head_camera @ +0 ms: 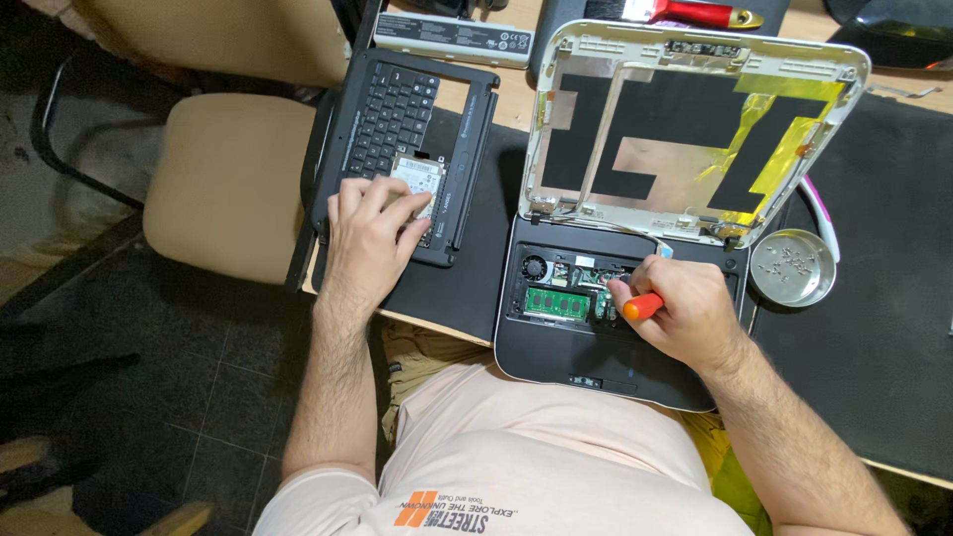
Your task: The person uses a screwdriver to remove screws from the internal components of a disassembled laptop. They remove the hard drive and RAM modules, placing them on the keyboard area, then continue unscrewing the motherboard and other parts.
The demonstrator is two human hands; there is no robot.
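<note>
An opened laptop base (556,357) lies in front of me, its inside bare with a green memory board (556,303) and a small fan (535,266). The screen-less lid shell (695,129) stands tilted behind it, lined with black and yellow tape. My right hand (685,310) is shut on an orange-handled screwdriver (642,307), its tip down inside the base. My left hand (369,238) rests flat on a detached black keyboard panel (397,119), its fingers touching a silver hard drive (417,179) that lies on the panel.
A round metal dish (792,266) holding several small screws sits right of the laptop on a black mat (874,298). A long battery pack (452,38) and a red-handled tool (695,12) lie at the back. A tan chair (223,179) stands to the left.
</note>
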